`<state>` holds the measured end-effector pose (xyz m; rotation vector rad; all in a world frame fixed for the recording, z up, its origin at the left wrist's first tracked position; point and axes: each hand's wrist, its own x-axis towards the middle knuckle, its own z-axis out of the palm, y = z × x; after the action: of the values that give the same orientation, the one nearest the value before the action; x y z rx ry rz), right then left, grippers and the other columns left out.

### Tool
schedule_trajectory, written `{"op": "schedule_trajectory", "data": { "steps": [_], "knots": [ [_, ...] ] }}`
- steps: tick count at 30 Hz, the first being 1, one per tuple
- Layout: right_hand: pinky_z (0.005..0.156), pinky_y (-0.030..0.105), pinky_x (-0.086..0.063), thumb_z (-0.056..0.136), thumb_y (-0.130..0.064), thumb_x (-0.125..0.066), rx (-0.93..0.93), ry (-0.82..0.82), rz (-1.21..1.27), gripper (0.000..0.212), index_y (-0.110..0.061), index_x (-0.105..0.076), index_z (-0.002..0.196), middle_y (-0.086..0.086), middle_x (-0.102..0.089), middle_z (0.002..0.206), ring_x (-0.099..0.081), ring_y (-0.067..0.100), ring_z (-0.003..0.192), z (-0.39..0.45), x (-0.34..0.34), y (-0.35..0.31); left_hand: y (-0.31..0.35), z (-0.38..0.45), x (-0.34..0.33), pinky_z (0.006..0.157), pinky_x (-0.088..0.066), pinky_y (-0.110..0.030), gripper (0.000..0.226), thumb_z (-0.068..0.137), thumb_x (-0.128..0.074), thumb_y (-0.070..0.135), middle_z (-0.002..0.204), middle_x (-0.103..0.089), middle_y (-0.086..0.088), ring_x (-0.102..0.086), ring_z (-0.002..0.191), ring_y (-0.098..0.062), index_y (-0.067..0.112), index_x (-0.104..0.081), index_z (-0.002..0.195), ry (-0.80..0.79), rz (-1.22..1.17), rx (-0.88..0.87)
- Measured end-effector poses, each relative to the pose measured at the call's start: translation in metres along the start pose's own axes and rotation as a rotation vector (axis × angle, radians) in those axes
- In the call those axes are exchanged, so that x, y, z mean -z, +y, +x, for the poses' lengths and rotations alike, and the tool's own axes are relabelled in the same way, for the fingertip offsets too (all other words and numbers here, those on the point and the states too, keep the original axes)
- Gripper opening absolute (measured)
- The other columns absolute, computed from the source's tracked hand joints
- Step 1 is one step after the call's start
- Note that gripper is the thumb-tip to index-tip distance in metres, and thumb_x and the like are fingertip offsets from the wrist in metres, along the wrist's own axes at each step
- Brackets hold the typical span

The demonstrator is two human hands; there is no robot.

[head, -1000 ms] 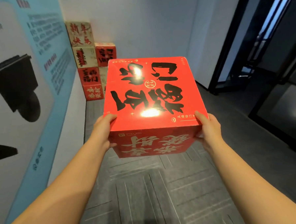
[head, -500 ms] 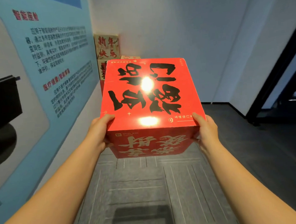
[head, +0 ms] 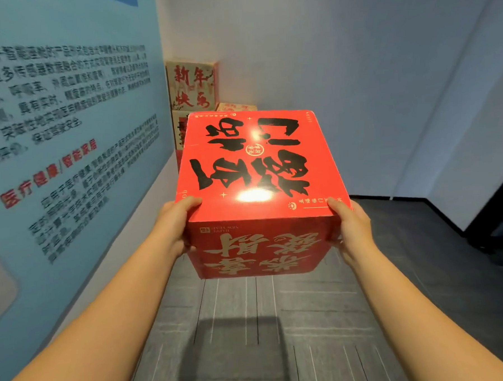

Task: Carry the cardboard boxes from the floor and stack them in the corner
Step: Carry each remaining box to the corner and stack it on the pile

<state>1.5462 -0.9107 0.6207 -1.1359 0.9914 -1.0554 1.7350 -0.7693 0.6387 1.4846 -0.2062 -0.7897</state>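
Observation:
A red cardboard box (head: pixel 257 166) with large black characters on its lid is carried at chest height in front of me. My left hand (head: pixel 173 226) grips its near left corner, thumb on the lid. My right hand (head: pixel 351 226) grips the near right corner, thumb on top as well. Behind the box, in the corner, stands a stack of boxes; its beige top box (head: pixel 191 85) with red characters shows above the carried one. A lower box top (head: pixel 235 106) peeks out just right of it. The rest of the stack is hidden.
A blue wall poster (head: pixel 66 127) with text runs along the left. White walls (head: pixel 340 69) close the corner ahead. Grey striped carpet (head: pixel 252 336) covers the floor. A dark door frame (head: pixel 496 215) stands at the right edge.
The corner stack and the left wall have come closer, and the view has tilted upward. The lower boxes of the stack are now hidden behind the carried box. Both hands keep the same grip.

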Motion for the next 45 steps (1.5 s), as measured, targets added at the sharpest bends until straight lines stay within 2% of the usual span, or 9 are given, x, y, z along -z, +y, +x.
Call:
{"op": "schedule_trajectory", "data": {
  "steps": [5, 11, 18, 20, 24, 28, 33, 38, 45],
  "knots": [
    [0.064, 0.027, -0.043, 0.09, -0.016, -0.055, 0.037, 0.025, 0.027, 0.014, -0.024, -0.055, 0.079, -0.005, -0.057, 0.075, -0.051, 0.01, 0.066, 0.103, -0.053, -0.024, 0.056, 0.104, -0.037, 0.05, -0.044, -0.024, 0.014, 0.092, -0.048, 0.019, 0.072, -0.049, 0.0, -0.058, 0.041, -0.013, 0.018, -0.041, 0.104, -0.038, -0.034, -0.039],
    [0.064, 0.027, -0.042, 0.09, -0.017, -0.054, 0.037, 0.033, 0.055, 0.011, -0.024, -0.055, 0.082, -0.005, -0.057, 0.077, -0.051, 0.009, 0.068, 0.219, -0.096, -0.031, 0.095, 0.205, -0.081, 0.023, -0.034, -0.013, 0.02, 0.094, -0.045, 0.014, 0.056, -0.055, 0.004, -0.045, 0.024, 0.004, 0.022, -0.041, 0.076, -0.056, -0.059, -0.09],
    [0.062, 0.027, -0.042, 0.091, -0.018, -0.053, 0.035, -0.013, 0.061, 0.014, -0.024, -0.053, 0.078, -0.006, -0.057, 0.079, -0.052, 0.008, 0.069, 0.372, -0.134, -0.025, 0.115, 0.336, -0.153, 0.024, -0.036, -0.014, 0.006, 0.094, -0.048, 0.016, 0.072, -0.051, 0.003, -0.051, 0.03, 0.006, 0.021, -0.047, 0.092, -0.013, -0.116, -0.139],
    [0.064, 0.028, -0.043, 0.091, -0.018, -0.053, 0.038, -0.03, 0.065, 0.012, -0.024, -0.054, 0.081, -0.006, -0.057, 0.08, -0.053, 0.007, 0.07, 0.423, -0.144, -0.029, 0.124, 0.379, -0.18, 0.037, -0.045, -0.019, 0.006, 0.093, -0.049, 0.017, 0.076, -0.052, 0.003, -0.059, 0.046, -0.002, 0.021, -0.048, 0.097, 0.006, -0.121, -0.166],
    [0.06, 0.026, -0.042, 0.091, -0.018, -0.052, 0.046, -0.041, 0.088, 0.005, -0.021, -0.054, 0.095, -0.007, -0.057, 0.079, -0.052, 0.006, 0.068, 0.518, -0.167, -0.049, 0.156, 0.46, -0.228, 0.058, -0.035, -0.027, 0.005, 0.092, -0.052, 0.019, 0.079, -0.054, 0.005, -0.05, 0.069, -0.006, 0.022, -0.049, 0.095, 0.032, -0.095, -0.205],
    [0.057, 0.025, -0.04, 0.093, -0.018, -0.051, 0.066, -0.048, 0.091, 0.01, -0.019, -0.052, 0.103, -0.009, -0.056, 0.079, -0.051, 0.005, 0.067, 0.593, -0.192, -0.064, 0.184, 0.527, -0.261, 0.057, -0.033, -0.026, 0.007, 0.092, -0.051, 0.022, 0.074, -0.053, 0.002, -0.053, 0.06, -0.008, 0.02, -0.049, 0.085, 0.03, -0.073, -0.222],
    [0.058, 0.025, -0.042, 0.093, -0.019, -0.05, 0.07, -0.044, 0.097, 0.01, -0.021, -0.051, 0.103, -0.01, -0.055, 0.079, -0.051, 0.003, 0.068, 0.671, -0.229, -0.065, 0.208, 0.604, -0.286, 0.056, -0.036, -0.027, 0.012, 0.092, -0.049, 0.022, 0.079, -0.052, 0.001, -0.05, 0.066, -0.01, 0.016, -0.043, 0.1, 0.037, -0.111, -0.247],
    [0.057, 0.025, -0.04, 0.093, -0.022, -0.05, 0.084, -0.012, 0.112, 0.014, -0.021, -0.047, 0.106, -0.011, -0.053, 0.08, -0.049, 0.004, 0.067, 0.75, -0.277, -0.058, 0.23, 0.685, -0.305, 0.033, -0.035, -0.007, 0.014, 0.093, -0.048, 0.019, 0.076, -0.05, 0.003, -0.055, 0.055, -0.004, 0.023, -0.041, 0.083, 0.063, -0.195, -0.278],
    [0.058, 0.026, -0.04, 0.092, -0.026, -0.052, 0.094, 0.019, 0.14, 0.021, -0.017, -0.04, 0.107, -0.007, -0.052, 0.083, -0.05, 0.004, 0.069, 0.873, -0.363, -0.064, 0.295, 0.812, -0.332, 0.029, -0.032, -0.006, 0.013, 0.096, -0.045, 0.015, 0.076, -0.049, 0.004, -0.05, 0.034, 0.012, 0.013, -0.039, 0.108, 0.053, -0.222, -0.386]
  ]
}}
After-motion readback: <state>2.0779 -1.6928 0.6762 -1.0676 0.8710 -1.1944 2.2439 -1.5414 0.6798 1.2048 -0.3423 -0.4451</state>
